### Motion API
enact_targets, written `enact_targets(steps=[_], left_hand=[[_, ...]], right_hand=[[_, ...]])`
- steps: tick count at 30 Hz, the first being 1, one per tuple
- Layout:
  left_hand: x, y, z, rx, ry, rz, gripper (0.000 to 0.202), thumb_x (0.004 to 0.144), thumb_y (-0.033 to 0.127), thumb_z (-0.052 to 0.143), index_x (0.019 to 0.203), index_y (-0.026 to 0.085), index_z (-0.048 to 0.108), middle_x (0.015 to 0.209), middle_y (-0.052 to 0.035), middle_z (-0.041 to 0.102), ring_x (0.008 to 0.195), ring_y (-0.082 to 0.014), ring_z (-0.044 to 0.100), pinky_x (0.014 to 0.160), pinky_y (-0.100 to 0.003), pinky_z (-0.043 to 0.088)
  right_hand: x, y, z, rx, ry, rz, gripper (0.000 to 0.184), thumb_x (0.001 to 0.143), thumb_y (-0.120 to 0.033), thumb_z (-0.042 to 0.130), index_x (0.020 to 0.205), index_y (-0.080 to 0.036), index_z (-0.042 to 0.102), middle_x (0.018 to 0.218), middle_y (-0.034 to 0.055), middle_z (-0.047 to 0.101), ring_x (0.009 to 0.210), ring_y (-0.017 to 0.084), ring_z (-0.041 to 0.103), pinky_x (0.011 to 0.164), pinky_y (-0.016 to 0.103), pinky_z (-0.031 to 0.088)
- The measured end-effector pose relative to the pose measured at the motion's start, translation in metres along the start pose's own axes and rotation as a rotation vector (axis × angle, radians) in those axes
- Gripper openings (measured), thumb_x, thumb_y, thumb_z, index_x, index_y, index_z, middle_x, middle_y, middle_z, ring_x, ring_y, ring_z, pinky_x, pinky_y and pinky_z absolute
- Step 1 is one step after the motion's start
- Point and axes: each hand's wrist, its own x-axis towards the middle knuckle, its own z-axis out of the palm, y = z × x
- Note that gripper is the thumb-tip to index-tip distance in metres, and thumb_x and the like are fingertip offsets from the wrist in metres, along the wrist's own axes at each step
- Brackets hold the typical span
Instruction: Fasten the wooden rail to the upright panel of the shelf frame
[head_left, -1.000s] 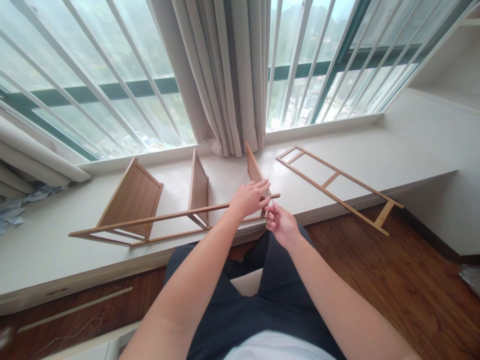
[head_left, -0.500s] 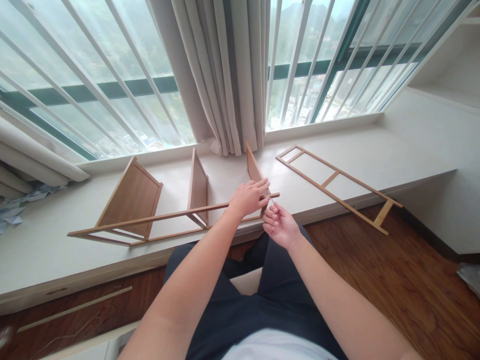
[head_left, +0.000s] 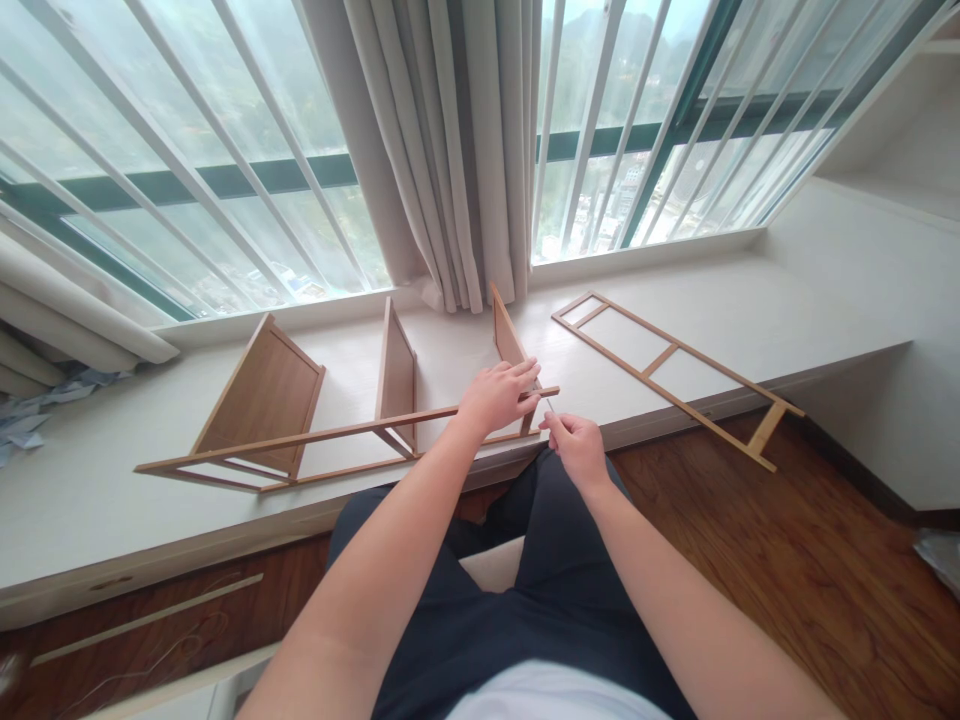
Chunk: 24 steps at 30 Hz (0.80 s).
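Observation:
My left hand (head_left: 495,393) grips the right end of a wooden side frame (head_left: 352,430), its fingers laid over toward the right shelf board (head_left: 507,325). Just below and to the right, my right hand (head_left: 577,452) pinches a thin metal rod (head_left: 550,405), which looks like a hex key. The rod's upper tip meets the frame's end near my left fingers; the exact contact is too small to make out. A middle shelf board (head_left: 396,375) and a wide left board (head_left: 262,395) stand up from the same frame.
A second wooden ladder-like frame (head_left: 660,357) lies on the white window ledge (head_left: 750,300), its near end jutting past the edge above the wood floor (head_left: 697,560). Grey curtains (head_left: 442,150) hang behind. Paper scraps (head_left: 30,425) lie at far left.
My right hand has turned and shifted slightly right and down, with the rod's angle changed. The left hand and wooden frame stay put.

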Motion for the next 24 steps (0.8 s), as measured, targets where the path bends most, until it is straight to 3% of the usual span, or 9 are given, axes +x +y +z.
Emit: enact_targets(steps=[8, 24], left_hand=[[0.000, 0.000, -0.002, 0.001, -0.016, 0.003, 0.055, 0.099, 0.048, 0.044, 0.150, 0.028, 0.050, 0.160, 0.0016, 0.045, 0.125, -0.0251, 0.059, 0.104, -0.039, 0.048], [0.001, -0.001, 0.000, 0.001, 0.005, 0.008, 0.054, 0.099, 0.047, 0.045, 0.149, 0.029, 0.052, 0.159, 0.0016, 0.047, 0.126, -0.0246, 0.059, 0.103, -0.040, 0.049]], right_hand=[[0.002, -0.009, -0.001, -0.261, 0.007, -0.108, 0.047, 0.095, -0.054, 0.053, 0.078, -0.019, 0.079, 0.061, 0.0027, 0.065, 0.063, 0.019, 0.059, 0.065, 0.030, 0.038], [0.003, -0.017, -0.001, -0.377, 0.050, -0.121, 0.047, 0.095, -0.052, 0.051, 0.081, -0.019, 0.081, 0.065, 0.0058, 0.069, 0.065, 0.021, 0.059, 0.063, 0.030, 0.036]])
